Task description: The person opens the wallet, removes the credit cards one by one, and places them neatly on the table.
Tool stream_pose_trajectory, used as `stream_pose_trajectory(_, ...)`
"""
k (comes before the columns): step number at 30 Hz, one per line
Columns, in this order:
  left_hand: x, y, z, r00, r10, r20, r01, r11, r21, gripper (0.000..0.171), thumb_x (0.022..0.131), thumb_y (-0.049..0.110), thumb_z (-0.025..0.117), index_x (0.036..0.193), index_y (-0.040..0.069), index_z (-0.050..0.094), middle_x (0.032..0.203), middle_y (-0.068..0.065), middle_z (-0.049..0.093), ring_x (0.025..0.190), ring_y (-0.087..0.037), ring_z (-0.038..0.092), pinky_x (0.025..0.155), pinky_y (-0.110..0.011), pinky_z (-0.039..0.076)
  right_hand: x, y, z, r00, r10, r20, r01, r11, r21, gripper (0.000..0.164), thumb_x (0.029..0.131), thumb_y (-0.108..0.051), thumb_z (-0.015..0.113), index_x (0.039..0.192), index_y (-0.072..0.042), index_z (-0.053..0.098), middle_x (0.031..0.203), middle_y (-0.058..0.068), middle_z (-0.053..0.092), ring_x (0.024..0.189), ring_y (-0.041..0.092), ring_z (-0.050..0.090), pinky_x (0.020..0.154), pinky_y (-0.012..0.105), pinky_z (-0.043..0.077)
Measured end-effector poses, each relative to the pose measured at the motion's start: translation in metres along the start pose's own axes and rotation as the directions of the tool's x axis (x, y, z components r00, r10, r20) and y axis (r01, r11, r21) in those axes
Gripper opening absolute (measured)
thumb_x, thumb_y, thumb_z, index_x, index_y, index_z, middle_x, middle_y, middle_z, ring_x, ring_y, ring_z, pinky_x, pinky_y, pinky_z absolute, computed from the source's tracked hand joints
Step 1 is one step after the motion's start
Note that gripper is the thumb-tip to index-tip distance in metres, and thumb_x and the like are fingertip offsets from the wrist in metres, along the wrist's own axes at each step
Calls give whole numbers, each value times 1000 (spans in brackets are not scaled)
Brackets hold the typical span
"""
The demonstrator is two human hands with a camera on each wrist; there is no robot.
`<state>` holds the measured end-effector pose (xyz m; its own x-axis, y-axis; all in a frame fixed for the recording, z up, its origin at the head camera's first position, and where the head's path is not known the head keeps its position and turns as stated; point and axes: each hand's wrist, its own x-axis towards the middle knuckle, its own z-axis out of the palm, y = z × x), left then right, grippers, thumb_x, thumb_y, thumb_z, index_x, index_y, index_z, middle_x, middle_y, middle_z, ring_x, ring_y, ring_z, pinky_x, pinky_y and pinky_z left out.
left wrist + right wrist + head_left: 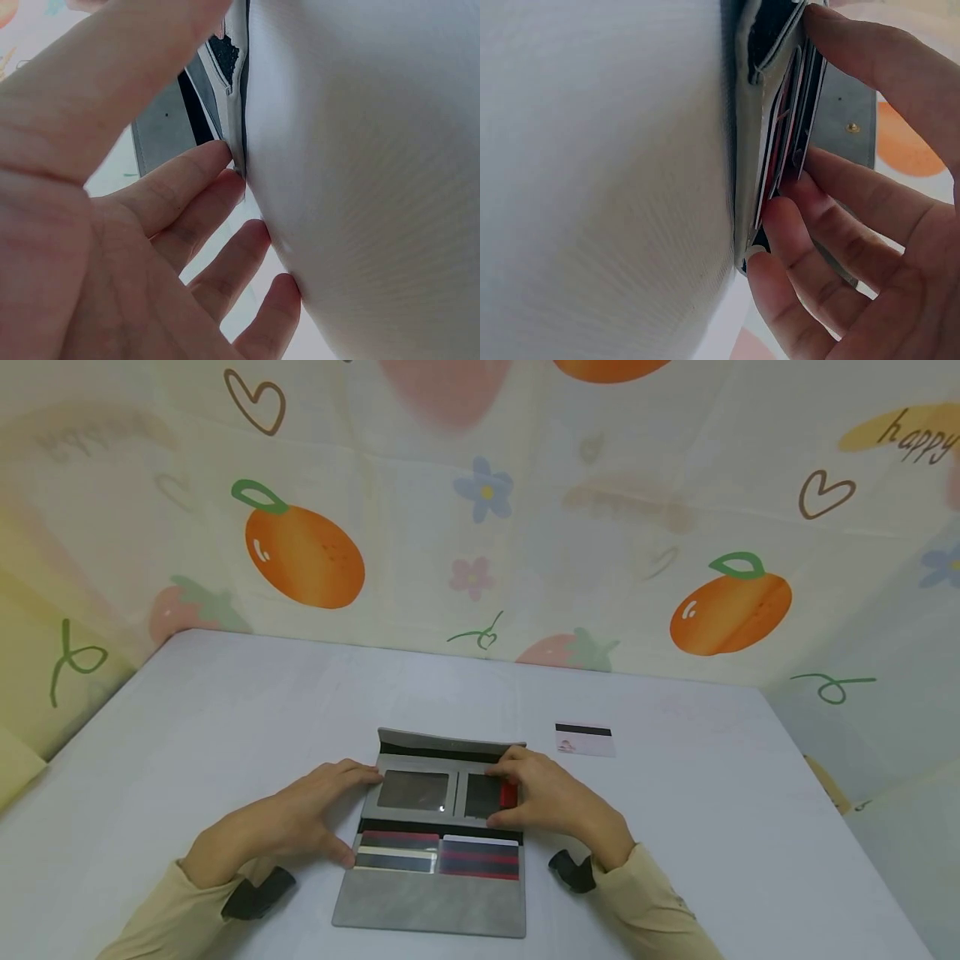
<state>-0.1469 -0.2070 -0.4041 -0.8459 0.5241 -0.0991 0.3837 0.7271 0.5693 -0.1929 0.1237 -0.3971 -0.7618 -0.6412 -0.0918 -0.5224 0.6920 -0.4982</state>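
A grey wallet (429, 902) lies unfolded on the white tabletop, with windowed pockets in its middle panel and several striped cards (480, 858) in the slots below. My left hand (288, 814) touches its left edge, thumb and fingers spread apart. At the right windowed pocket, a red card (508, 794) shows between the thumb and fingers of my right hand (551, 797). In the right wrist view, those fingertips rest against the layered card edges (780, 150); part of the red card is hidden. The wallet's edge (232, 112) meets my left fingertips in the left wrist view.
A white card with a black stripe (585, 739) lies by itself on the table (697, 760), beyond my right hand. The wallet's upper flap (450, 743) is raised at the back. A patterned cloth (420, 510) hangs behind the table.
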Motion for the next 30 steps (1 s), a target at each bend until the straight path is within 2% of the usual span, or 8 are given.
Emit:
stream_pose_trajectory(16,0,-1,3,1000,16,0,-16,1000,11,97,58,37,93,140,9,49,141,-10,52,129,-38,46,104,-60,42,-3,5,-3,1000,17,7,-17,1000,-9,58,75,-35,84,123,-6,68,109,0,62,86,11,52,76,27,46)
stream_pose_trajectory(24,0,0,2,1000,11,0,-11,1000,-2,96,58,35,93,140,10,49,141,-9,52,129,-37,46,104,-60,42,-5,8,-6,998,54,27,-54,998,24,58,75,-32,84,124,-7,66,118,2,64,100,13,56,91,36,50)
stream_pose_trajectory(30,0,-1,2,1000,17,-4,-17,1000,9,97,58,37,93,140,10,49,141,-9,51,129,-38,46,104,-60,41,-5,10,-9,997,71,38,-73,996,52,59,73,-31,85,123,-7,66,112,-1,63,98,14,57,87,34,50)
